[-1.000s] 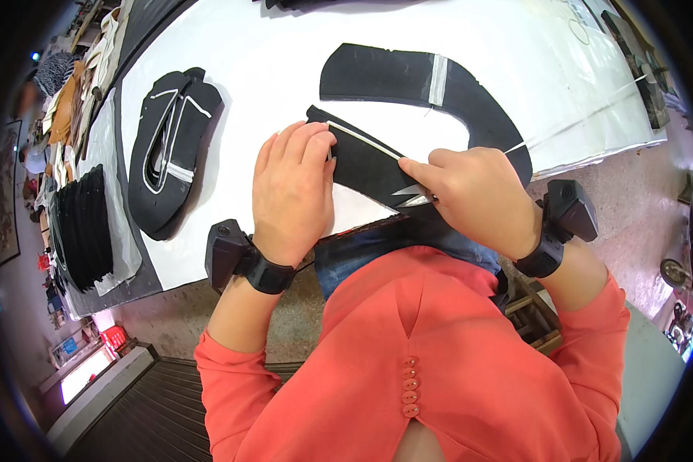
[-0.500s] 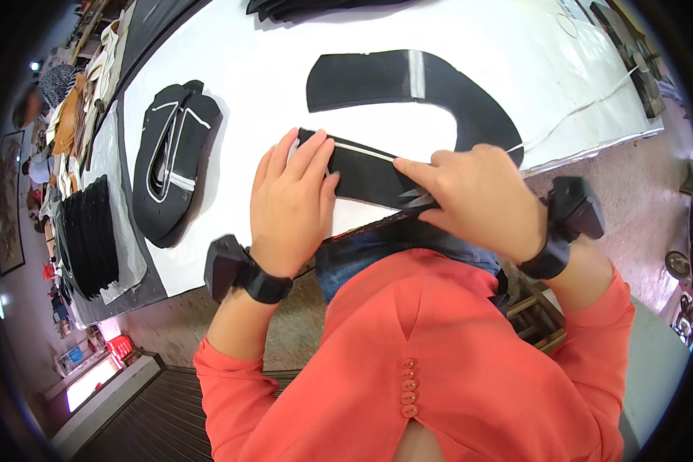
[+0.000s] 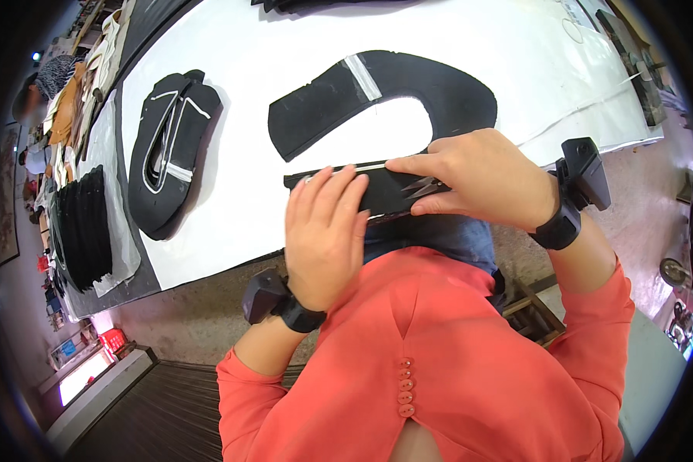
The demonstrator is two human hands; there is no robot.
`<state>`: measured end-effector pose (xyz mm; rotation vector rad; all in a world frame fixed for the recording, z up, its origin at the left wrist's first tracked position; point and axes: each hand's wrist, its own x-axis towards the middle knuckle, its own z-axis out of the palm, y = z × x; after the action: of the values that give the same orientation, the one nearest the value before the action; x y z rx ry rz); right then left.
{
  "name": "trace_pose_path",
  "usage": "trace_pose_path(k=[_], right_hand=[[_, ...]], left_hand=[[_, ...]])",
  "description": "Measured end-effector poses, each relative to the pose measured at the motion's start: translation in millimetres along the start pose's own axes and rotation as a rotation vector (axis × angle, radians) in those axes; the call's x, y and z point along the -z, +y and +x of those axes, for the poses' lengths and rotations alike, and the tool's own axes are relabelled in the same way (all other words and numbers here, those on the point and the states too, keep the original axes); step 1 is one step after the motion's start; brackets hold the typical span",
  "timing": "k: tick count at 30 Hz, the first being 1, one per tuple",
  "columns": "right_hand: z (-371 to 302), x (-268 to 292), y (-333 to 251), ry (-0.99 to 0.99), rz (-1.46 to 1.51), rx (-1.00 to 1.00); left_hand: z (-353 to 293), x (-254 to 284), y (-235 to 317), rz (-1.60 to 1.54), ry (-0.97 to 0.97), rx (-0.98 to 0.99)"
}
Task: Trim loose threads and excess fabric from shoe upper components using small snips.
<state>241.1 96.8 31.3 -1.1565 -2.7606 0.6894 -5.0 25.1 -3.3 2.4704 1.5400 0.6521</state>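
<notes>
A black U-shaped piece lies on the white-covered table, with a white band across its far leg. Along the upper edge of its near leg runs a narrow white tape. My left hand rests flat over the left part of that leg, fingers stretched and holding nothing. Small metal snips poke out of my right hand, which is closed around them. Its index finger presses on the tape. The snips' handles are hidden in the palm.
Left of the work lies a pile of similar black pieces with white tape lines. Farther left is a row of black stacked pieces. More black pieces lie at the far edge. A dark bar stands at the table's right.
The U-shaped piece has turned and shifted left, its near leg now lying almost level. My left hand has moved right and toward me. My right hand stays on the tape.
</notes>
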Motion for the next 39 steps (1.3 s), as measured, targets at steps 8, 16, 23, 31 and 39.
trace_pose_path(k=[8,16,23,31,39], right_hand=[[-3,12,19,0.13,0.09,-0.113],[12,-6,9,0.28,0.17,-0.214],[18,9,4,0.054,0.619,-0.445],[24,5,8,0.148,0.578,-0.298],[17,-7,11,0.135,0.523,-0.455]], left_hand=[[15,-16,10,0.006,0.03,-0.089],[15,-22,10,-0.024,0.071,-0.072],[12,-23,10,0.009,0.079,-0.068],[13,-23,11,0.005,0.083,-0.062],[13,-24,11,-0.003,0.088,-0.055]])
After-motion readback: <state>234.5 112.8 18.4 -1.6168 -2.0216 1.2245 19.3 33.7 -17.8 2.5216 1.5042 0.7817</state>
